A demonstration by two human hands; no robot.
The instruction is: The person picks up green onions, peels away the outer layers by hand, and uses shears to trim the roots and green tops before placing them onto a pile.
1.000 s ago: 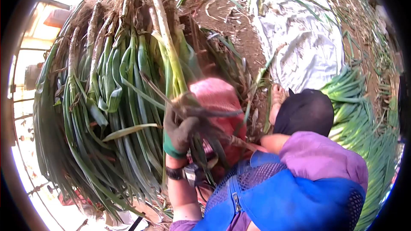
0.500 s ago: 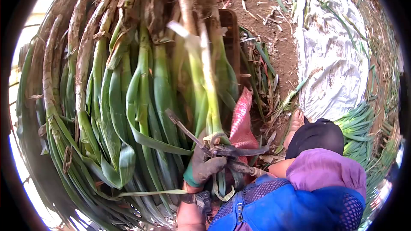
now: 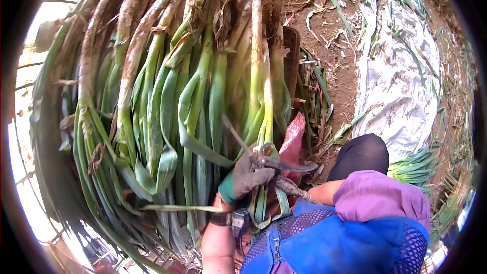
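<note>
My left hand (image 3: pixel 247 176), in a dirty grey glove with a green cuff, is wrapped round the leafy part of a large green onion stalk (image 3: pixel 267 104). The stalk's pale end points up. Just right of it, my right hand (image 3: pixel 290 186), in a brown glove, is closed near the same leaves; its fingers are partly hidden, and what they grip is unclear. A dark, curved strip (image 3: pixel 291 166) crosses above it. Many long green onions (image 3: pixel 152 106) with dirty roots lie side by side on the left. A pink-and-white patterned cloth (image 3: pixel 293 137) is behind the hands.
A white sheet (image 3: pixel 401 81) lies on the brown soil (image 3: pixel 332 61) at the right, with loose leaves on it. More green onions (image 3: pixel 413 167) lie at its lower end. My dark-covered knee (image 3: pixel 362 155) is in front. A brown edge (image 3: pixel 291 63) stands beside the pile.
The view has shifted, so the onion pile appears farther right and lower. My knee covers the foot that was visible. Both hands remain close together at the stalk.
</note>
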